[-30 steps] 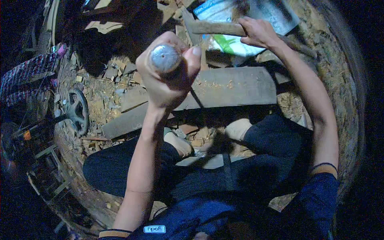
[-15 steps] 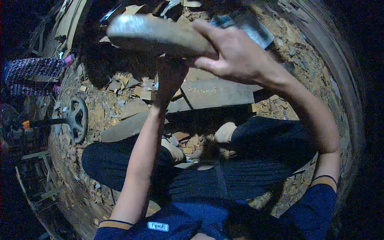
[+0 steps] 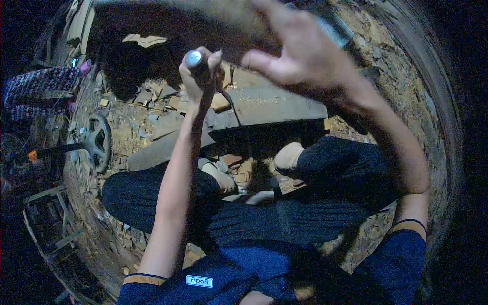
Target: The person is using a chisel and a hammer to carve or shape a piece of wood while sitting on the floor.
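Shut around an upright chisel (image 3: 194, 59), my left hand (image 3: 195, 84) leaves its shiny round end showing at the top; the blade is hidden below the fist. My right hand (image 3: 310, 56) grips one end of a thick wooden mallet (image 3: 198, 18), raised above and beyond the left hand and blurred by motion. Mallet and chisel look apart. A heavy wooden board (image 3: 277, 109) with shallow carved marks lies behind and below my hands, in front of my feet.
Wood chips (image 3: 157, 91) litter the ground. At the left stand a spoked wheel (image 3: 99, 142) on a dark shaft and a patterned woven cloth (image 3: 40, 91). A shiny grey-blue sheet (image 3: 335, 30) lies at the upper right. My bent knees (image 3: 351, 162) flank the working area.
The mallet has risen and moved away from the chisel, toward the upper edge. Its round end, hidden before by the mallet, is now visible in my left hand.
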{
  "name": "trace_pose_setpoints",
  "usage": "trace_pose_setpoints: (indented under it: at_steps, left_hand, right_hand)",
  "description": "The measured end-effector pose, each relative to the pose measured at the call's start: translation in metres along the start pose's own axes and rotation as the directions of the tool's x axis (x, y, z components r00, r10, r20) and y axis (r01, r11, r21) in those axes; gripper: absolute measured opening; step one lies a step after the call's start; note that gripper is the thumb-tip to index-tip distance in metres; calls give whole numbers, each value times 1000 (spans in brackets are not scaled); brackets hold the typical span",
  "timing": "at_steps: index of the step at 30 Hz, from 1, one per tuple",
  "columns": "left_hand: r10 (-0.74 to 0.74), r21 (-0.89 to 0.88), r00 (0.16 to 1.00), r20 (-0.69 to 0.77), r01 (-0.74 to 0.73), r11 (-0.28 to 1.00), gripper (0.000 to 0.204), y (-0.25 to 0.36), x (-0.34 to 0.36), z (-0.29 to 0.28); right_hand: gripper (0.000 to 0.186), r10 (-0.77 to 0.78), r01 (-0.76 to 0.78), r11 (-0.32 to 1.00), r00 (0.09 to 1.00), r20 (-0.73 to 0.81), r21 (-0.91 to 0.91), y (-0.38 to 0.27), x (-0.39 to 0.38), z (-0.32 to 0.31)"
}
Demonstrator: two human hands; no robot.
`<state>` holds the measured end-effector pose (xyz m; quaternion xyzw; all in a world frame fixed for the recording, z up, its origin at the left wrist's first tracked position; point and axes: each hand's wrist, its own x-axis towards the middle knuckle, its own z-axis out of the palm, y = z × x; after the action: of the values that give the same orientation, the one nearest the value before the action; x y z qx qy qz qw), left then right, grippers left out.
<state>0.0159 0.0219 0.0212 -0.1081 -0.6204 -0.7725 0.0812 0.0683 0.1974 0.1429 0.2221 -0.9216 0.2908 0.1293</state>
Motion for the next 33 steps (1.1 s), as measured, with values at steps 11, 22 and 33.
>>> trace_pose_setpoints:
  at_steps: [11,22,33]
  left_hand:
    - [-75,-294,989,-131,33,955,20,-9,18,-43]
    - [282,316,949,139,-312,896,37,11,36,26]
    - [-280,841,817,504,-391,374,69,-85,-21,-92]
  right_hand:
    - [60,401,-256,829,891,210,-496,170,-19,61]
    - [50,-156,-40,870,922,353,491,73,33,70]
    - [29,107,-182,640,983,148,747,59,13,84]
